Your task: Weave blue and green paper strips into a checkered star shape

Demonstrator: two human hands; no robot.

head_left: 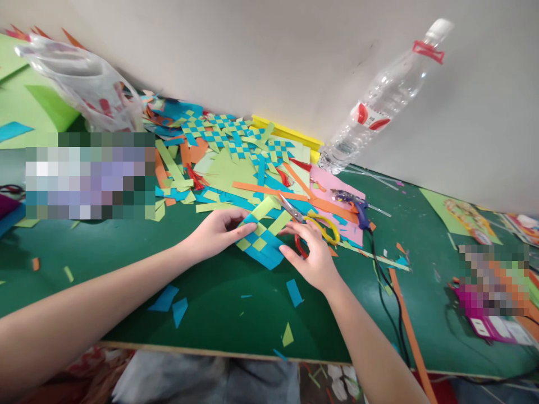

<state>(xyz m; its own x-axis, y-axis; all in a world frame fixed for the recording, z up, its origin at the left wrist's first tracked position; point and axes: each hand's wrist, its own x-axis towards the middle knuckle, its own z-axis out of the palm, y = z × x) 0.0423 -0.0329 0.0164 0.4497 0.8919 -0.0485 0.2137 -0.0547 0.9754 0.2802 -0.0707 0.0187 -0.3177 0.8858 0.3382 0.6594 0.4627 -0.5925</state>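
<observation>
A small woven paper piece (260, 244) of blue and light green strips, with loose strip ends along its upper side, is held just above the green table. My left hand (219, 233) pinches its left edge, thumb on top and the other fingers curled behind. On the opposite side, my right hand (311, 252) has its thumb and fingertips at the right edge and a green strip end. Scissors (324, 227) with yellow and red handles lie right behind my right hand, partly covered by it.
Several woven pieces (219, 132) and paper strips are heaped at the back near a yellow strip (290, 132). A clear bottle (379, 106) stands by the wall. A blue glue gun (357, 210) trails a black cord (398, 314). A plastic bag (96, 84) sits back left.
</observation>
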